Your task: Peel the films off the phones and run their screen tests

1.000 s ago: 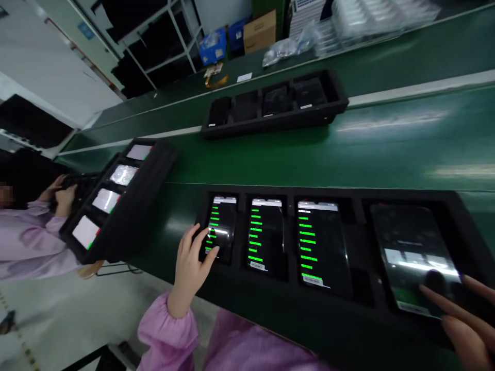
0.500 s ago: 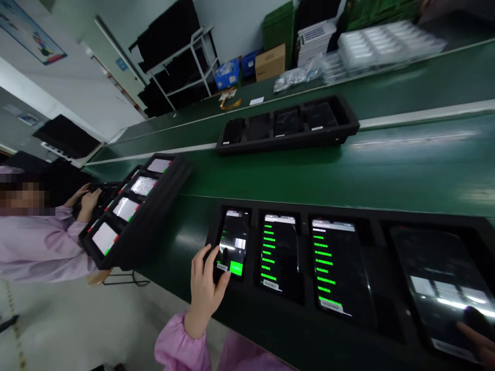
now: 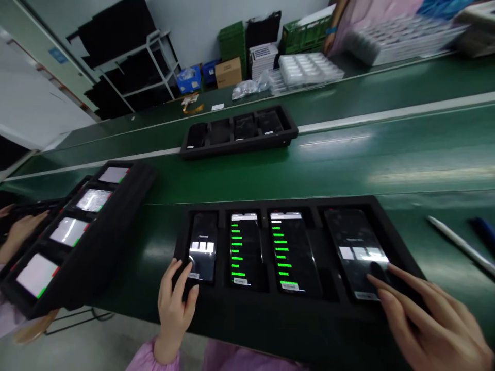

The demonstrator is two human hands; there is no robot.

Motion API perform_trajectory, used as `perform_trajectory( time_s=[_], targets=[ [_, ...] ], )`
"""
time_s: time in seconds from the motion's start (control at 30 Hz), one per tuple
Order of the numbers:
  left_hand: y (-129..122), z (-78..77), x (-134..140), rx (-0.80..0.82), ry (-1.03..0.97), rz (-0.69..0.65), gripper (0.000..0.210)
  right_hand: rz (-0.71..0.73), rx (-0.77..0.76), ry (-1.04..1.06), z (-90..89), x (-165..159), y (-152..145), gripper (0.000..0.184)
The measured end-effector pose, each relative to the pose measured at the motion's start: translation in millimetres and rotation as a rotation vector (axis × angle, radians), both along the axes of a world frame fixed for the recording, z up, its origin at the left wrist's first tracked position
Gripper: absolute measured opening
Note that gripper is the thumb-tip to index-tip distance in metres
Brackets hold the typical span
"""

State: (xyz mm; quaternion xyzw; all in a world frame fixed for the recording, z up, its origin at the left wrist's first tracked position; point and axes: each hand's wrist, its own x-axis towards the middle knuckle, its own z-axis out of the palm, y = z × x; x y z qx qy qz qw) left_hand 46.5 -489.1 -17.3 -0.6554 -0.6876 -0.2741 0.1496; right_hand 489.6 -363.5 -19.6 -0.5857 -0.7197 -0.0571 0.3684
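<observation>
A black foam tray (image 3: 247,304) on the green bench holds several smartphones. My left hand (image 3: 176,299) has its fingers apart over the lower left edge of the leftmost phone (image 3: 203,247), whose dark screen shows small white boxes. My right hand (image 3: 433,319) reaches over the rightmost phone (image 3: 353,242), its fingers stretched out at the lower part of that screen, which also shows pale boxes. Between them, the second phone (image 3: 245,247) and the third phone (image 3: 294,252) show rows of green text. Whether the fingertips touch the glass I cannot tell.
Left of my tray stands a stack of black trays (image 3: 116,221) with white-lit phones, a co-worker's hand (image 3: 23,232) beside it. Another black tray (image 3: 240,144) with dark phones lies behind. A white pen (image 3: 460,242) lies at right. Clear plastic trays (image 3: 309,69) sit across the bench.
The view has swung right, bringing my right hand fully into sight. The leftmost phone's screen has changed from a page with a green block to white boxes.
</observation>
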Motion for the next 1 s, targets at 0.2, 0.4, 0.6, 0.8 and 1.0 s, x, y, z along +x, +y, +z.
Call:
perform_trajectory(
  time_s=[0.2, 0.4, 0.6, 0.8, 1.0],
  targets=[
    [-0.4, -5.8, -2.7, 0.014, 0.003, -0.055, 0.038, 0.128, 0.073, -0.106, 4.9, 1.0, -2.0, 0.022],
    [-3.9, -15.2, -8.0, 0.030, 0.028, -0.059, 0.052, 0.148, 0.065, -0.114, 9.7, -0.4, -3.7, 0.019],
    [-3.6, -20.2, -10.8, 0.035, 0.017, -0.073, 0.063, 0.145, 0.059, -0.136, 13.9, -3.5, -4.6, 0.019],
    [-3.9, -17.5, -6.7, 0.038, 0.010, -0.042, 0.064, 0.141, 0.051, -0.137, 15.2, -3.7, -6.1, 0.019],
    [-2.5, -17.2, -5.0, 0.040, -0.015, -0.046, 0.065, 0.132, 0.020, -0.173, 24.4, -5.2, -3.4, 0.019]
  ],
)
